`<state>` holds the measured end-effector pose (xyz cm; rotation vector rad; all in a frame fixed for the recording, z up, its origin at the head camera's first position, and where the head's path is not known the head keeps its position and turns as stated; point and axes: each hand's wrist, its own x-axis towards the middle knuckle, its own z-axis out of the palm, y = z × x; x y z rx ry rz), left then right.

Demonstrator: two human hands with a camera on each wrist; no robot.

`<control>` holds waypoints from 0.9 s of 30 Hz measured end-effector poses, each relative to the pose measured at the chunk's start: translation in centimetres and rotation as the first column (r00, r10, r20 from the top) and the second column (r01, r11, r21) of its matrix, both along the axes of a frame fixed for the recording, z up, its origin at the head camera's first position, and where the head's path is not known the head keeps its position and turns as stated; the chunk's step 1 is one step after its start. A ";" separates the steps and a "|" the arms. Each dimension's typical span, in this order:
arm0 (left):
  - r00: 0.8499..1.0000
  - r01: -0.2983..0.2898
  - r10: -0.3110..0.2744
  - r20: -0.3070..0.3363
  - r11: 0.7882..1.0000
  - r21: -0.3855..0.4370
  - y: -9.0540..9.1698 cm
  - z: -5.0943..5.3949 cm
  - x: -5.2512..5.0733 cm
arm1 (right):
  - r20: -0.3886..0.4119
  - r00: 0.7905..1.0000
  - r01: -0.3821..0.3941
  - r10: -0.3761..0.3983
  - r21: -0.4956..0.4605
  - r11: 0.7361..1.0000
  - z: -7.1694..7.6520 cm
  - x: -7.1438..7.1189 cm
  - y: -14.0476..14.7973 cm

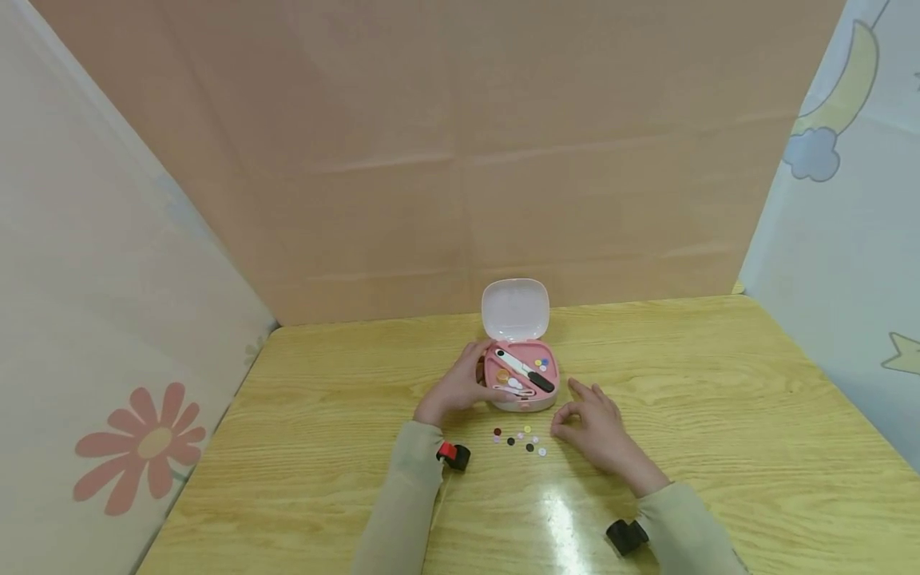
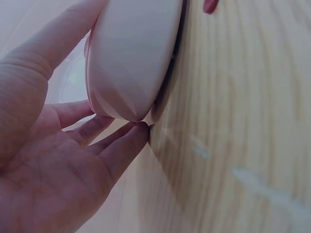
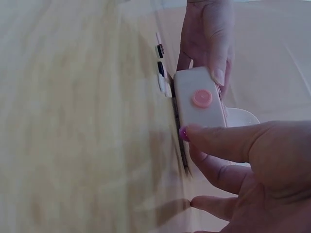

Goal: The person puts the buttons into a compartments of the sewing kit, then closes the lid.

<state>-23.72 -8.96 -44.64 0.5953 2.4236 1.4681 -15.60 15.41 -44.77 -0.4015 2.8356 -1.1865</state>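
A small pink-and-white box [image 1: 528, 406] stands on the table, its translucent lid [image 1: 515, 310] raised at the back. My left hand [image 1: 460, 385] grips the box's left side, thumb along the front rim, fingers around the rear. Across the pink tray lies a white tool with a black handle [image 1: 541, 382]; several small buttons [image 1: 542, 363] sit in the right compartment. My right hand [image 1: 595, 427], just off the box's front right corner, pinches a small purple button [image 3: 183, 134] between thumb and forefinger. Several loose buttons [image 1: 511, 441] in mixed colours lie before the box.
The wood-grain table [image 1: 345, 447] runs back to a plain tan cloth wall [image 1: 359, 200]. Patterned cloth walls stand at the left [image 1: 86, 279] and right [image 1: 848, 263]. Black camera mounts [image 1: 627, 537] are at both wrists.
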 end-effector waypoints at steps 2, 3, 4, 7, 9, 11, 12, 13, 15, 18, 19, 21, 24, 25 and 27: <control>1.000 0.001 -0.001 -0.003 1.000 -0.001 -0.1 -0.1 0.0 | 0.004 1.000 -0.021 0.021 0.002 1.000 0.3 -0.1 0.2; 1.000 0.002 -0.002 -0.001 1.000 0.001 -0.1 -0.1 0.0 | 0.005 0.999 -0.032 0.032 0.000 0.999 0.4 -0.1 0.3; 1.000 -0.001 0.001 0.000 1.000 -0.003 -0.1 -0.1 0.0 | 0.000 0.999 -0.045 0.045 -0.001 0.999 0.5 -0.1 0.4; 1.000 -0.006 0.006 0.005 1.000 -0.004 -0.1 -0.1 0.0 | -0.016 0.997 -0.077 0.077 -0.007 0.997 0.8 -0.4 0.8; 1.000 -0.003 0.003 0.007 1.000 0.004 0.0 -0.1 -0.1 | -0.009 0.996 -0.094 0.094 -0.018 0.995 0.9 -0.6 1.0; 1.000 0.004 -0.004 0.005 1.000 0.019 0.0 0.0 -0.1 | 0.005 0.995 -0.104 0.104 -0.030 0.994 1.0 -0.8 1.1; 1.000 0.010 -0.010 0.002 1.000 0.023 0.0 0.1 -0.1 | 0.015 0.994 -0.108 0.108 -0.035 0.994 1.1 -0.9 1.2; 1.000 0.014 -0.014 0.001 1.000 0.028 0.0 0.1 0.0 | 0.023 0.994 -0.109 0.110 -0.042 0.993 1.1 -0.9 1.3; 1.000 0.023 -0.023 0.001 0.999 0.042 0.0 0.0 0.0 | 0.030 0.993 -0.113 0.114 -0.049 0.992 1.1 -0.9 1.4; 1.000 0.026 -0.026 0.000 0.999 0.046 0.0 0.0 -0.1 | 0.012 0.992 -0.122 0.122 -0.050 0.991 0.9 -0.9 1.6; 1.000 0.026 -0.026 0.001 0.998 0.053 0.0 -0.1 -0.1 | 0.001 0.992 -0.123 0.123 -0.049 0.991 0.8 -0.9 1.6; 1.000 0.027 -0.027 0.000 0.998 0.059 0.0 -0.1 -0.1 | -0.024 0.992 -0.125 0.124 -0.047 0.991 0.6 -1.0 1.6; 1.000 0.027 -0.027 -0.003 0.998 0.061 0.0 -0.1 -0.2 | -0.055 0.992 -0.112 0.109 -0.042 0.993 0.6 -1.0 1.7; 1.000 0.026 -0.026 -0.002 0.998 0.062 0.0 -0.1 -0.2 | -0.065 0.993 -0.106 0.103 -0.040 0.994 0.6 -1.0 1.7; 1.000 0.021 -0.021 0.001 0.998 0.058 0.1 -0.1 -0.1 | -0.087 0.992 -0.097 0.094 -0.026 0.995 0.7 -1.0 1.7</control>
